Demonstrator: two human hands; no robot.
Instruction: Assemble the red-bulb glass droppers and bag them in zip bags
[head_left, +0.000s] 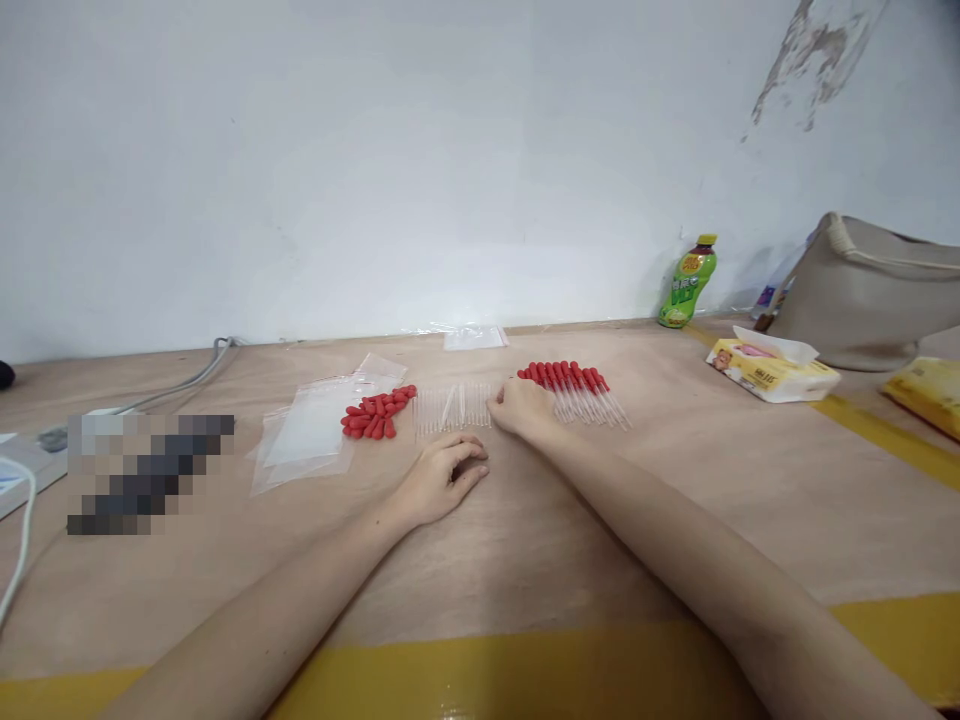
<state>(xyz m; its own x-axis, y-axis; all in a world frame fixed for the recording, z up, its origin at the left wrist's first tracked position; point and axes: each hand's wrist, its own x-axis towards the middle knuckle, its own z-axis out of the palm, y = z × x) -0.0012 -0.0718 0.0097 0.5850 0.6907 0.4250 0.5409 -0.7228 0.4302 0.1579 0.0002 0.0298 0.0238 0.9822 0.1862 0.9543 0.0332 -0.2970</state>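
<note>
My left hand (442,478) rests on the table just in front of a row of clear thin tubes (454,408). Its fingers are curved, with thumb and forefinger apart and nothing between them. At the right end of that row, my right hand (523,405) is closed, fingertips pinched together; whatever they hold is hidden. Just right of it lie several droppers (581,392), red bulbs fitted on clear tubes, side by side and slanting. A heap of loose red rubber bulbs (375,415) sits left of the tubes, close to clear plastic bags (307,425).
A flat clear packet (475,338) lies by the wall. On the right are a green bottle (688,282), a tissue pack (772,370), a grey-beige bag (870,290) and a yellow pack (926,393). A blurred-out dark object (154,480), cables (187,380) and a power strip (30,470) occupy the left.
</note>
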